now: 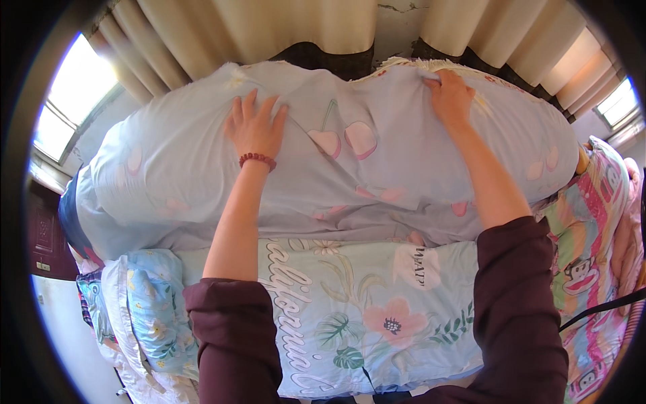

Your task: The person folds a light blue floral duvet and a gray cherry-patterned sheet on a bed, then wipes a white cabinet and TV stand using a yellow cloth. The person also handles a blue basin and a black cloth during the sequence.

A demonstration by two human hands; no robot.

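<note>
A pale grey bed sheet with a cherry print (282,187) is draped over a long, bulky heap on the bed. My left hand (256,123), with a red bead bracelet (257,160) at the wrist, rests palm down on it, fingers spread and holding nothing. Farther to the right, my right hand (452,101) has its fingers curled on the sheet's far edge, pinching the fabric beside a fringed, flower-patterned cloth (404,63). What fills the heap is hidden. Small creases run across the sheet between my hands.
Closest to me lies a pale green floral quilt (338,303) bearing printed lettering. Folded blue bedding (154,308) is at the left, a colourful striped blanket (580,242) at the right. Beige curtains (282,25) hang behind the heap. A dark door (48,232) stands far left.
</note>
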